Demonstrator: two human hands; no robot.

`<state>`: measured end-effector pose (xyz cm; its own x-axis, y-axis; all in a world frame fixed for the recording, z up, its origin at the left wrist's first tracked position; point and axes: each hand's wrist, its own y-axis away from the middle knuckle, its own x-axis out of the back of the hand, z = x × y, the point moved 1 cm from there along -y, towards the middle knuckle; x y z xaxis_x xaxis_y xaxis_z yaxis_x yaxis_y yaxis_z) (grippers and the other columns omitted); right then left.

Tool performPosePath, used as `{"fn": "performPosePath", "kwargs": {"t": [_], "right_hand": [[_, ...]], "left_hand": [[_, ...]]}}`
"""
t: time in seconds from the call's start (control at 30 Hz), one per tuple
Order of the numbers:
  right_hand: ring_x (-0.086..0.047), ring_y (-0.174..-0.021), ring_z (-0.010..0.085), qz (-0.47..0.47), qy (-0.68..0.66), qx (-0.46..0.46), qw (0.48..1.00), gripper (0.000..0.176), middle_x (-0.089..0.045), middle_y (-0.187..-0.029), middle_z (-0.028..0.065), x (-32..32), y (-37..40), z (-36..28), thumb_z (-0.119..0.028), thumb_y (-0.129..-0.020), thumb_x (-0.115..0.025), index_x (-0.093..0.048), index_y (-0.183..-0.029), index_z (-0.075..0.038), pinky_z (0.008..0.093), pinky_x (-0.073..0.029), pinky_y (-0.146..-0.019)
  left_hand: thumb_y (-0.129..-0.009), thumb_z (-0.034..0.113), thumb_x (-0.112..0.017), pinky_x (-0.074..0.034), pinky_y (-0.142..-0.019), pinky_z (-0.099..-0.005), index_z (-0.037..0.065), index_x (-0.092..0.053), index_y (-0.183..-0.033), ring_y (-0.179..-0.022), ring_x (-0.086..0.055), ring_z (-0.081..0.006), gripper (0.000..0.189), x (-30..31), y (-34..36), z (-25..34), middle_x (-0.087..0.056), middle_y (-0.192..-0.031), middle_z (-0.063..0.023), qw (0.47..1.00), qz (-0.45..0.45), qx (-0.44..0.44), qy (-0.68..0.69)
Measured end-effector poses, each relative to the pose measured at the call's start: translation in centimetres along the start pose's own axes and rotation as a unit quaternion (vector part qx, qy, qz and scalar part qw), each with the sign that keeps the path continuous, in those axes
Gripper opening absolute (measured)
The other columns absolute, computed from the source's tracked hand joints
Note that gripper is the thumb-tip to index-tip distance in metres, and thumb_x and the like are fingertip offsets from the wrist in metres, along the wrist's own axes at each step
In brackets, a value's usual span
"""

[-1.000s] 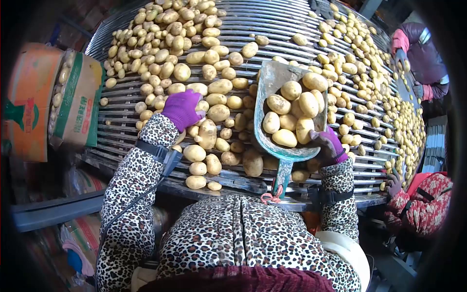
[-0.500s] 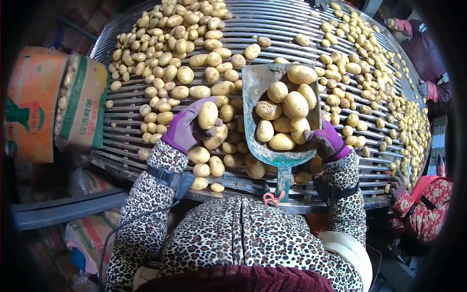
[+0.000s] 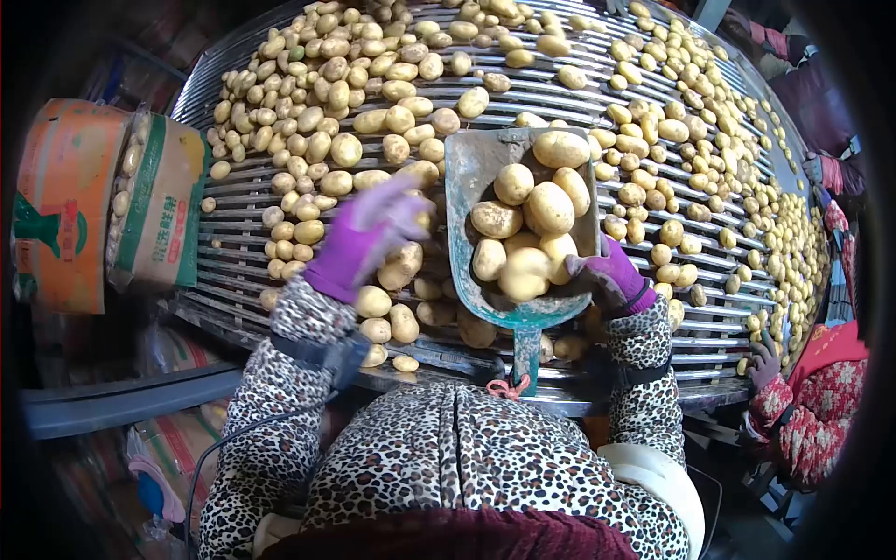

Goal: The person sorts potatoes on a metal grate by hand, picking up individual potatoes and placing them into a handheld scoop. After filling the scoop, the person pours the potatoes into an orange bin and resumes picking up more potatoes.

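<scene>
A worn teal scoop (image 3: 519,322) lies on the slatted rack, its short handle towards me, with several potatoes (image 3: 551,207) heaped in it. My right hand (image 3: 613,277), in a purple glove, is closed on the scoop's right rim. One potato (image 3: 525,274) at the near end of the heap looks blurred. Left of the scoop, my left hand (image 3: 366,233), gloved the same way, hovers over loose potatoes (image 3: 399,266). Motion smears its fingers, so whether they hold anything cannot be made out.
Potatoes cover much of the slatted metal rack (image 3: 245,245), densest at the far left and along the right. Cartons (image 3: 70,205) stand at the left edge. A co-worker's gloved hand (image 3: 765,362) rests at the right edge; another person's sleeve (image 3: 845,175) shows farther up.
The potato clearly held in my left hand is no longer visible there, and that hand now blurs with motion. The scoop and my right hand appear slightly farther left in view.
</scene>
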<state>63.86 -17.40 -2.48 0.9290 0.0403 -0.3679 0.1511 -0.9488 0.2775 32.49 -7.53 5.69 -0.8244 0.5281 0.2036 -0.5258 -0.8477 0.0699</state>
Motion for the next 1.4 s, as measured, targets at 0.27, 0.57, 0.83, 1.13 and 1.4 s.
{"fn": "performPosePath", "kwargs": {"t": [0.27, 0.57, 0.83, 1.13, 1.4], "right_hand": [[-0.059, -0.101, 0.0193, 0.006, 0.02, -0.02, 1.0, 0.067, -0.059, -0.115, 0.0097, 0.1, 0.0, 0.4, -0.023, -0.075, -0.073, -0.048, -0.132, 0.0, 0.0325, -0.05, -0.085], [-0.058, -0.109, 0.0195, 0.0, -0.015, -0.047, 0.999, 0.07, -0.059, -0.122, 0.0082, 0.1, 0.6, -0.1, -0.022, -0.074, -0.073, -0.047, -0.135, -0.001, 0.034, -0.048, -0.092], [-0.057, -0.11, 0.0199, 0.002, -0.021, -0.019, 1.0, 0.071, -0.058, -0.122, 0.0085, -0.9, 0.2, -0.4, -0.019, -0.073, -0.074, -0.047, -0.135, 0.0, 0.0339, -0.048, -0.093], [-0.059, -0.106, 0.0197, 0.034, 0.052, -0.036, 0.997, 0.067, -0.06, -0.119, 0.0083, -1.3, 0.7, -0.9, -0.016, -0.074, -0.072, -0.047, -0.134, 0.0, 0.0325, -0.049, -0.089], [-0.06, -0.103, 0.02, 0.041, -0.032, -0.065, 0.997, 0.065, -0.061, -0.117, 0.008, -2.1, 0.8, -1.2, -0.015, -0.073, -0.07, -0.049, -0.132, 0.001, 0.0331, -0.05, -0.088]], "left_hand": [[-0.077, 0.012, -0.064, -0.044, -0.099, -0.0427, 0.01, -0.053, -0.131, -0.114, -0.055, -0.0345, 0.055, 6.2, -5.5, -8.1, -0.056, -0.127, -0.0161, 0.759, -0.005, -0.017, -0.651], [-0.081, 0.009, -0.068, -0.055, -0.073, -0.0277, 0.003, -0.047, -0.134, -0.088, -0.065, -0.0162, 0.057, 6.7, -4.9, -6.6, -0.064, -0.108, -0.0137, 0.993, 0.04, 0.108, -0.005], [-0.087, 0.021, -0.071, -0.042, -0.102, -0.0366, -0.002, -0.031, -0.145, -0.132, -0.041, -0.025, 0.075, -0.5, -0.2, -0.3, -0.043, -0.143, -0.0146, 0.992, -0.05, 0.039, 0.113], [-0.088, 0.016, -0.062, -0.048, -0.096, -0.0327, -0.003, -0.05, -0.132, -0.112, -0.058, -0.0219, 0.05, 17.0, 8.8, -6.2, -0.06, -0.12, -0.0153, 0.97, 0.188, 0.096, -0.119], [-0.076, 0.018, -0.068, -0.047, -0.09, -0.0441, 0.011, -0.055, -0.128, -0.109, -0.056, -0.0326, 0.054, 14.6, 6.2, -9.8, -0.056, -0.121, -0.0161, 0.776, 0.066, 0.018, -0.627]]}}
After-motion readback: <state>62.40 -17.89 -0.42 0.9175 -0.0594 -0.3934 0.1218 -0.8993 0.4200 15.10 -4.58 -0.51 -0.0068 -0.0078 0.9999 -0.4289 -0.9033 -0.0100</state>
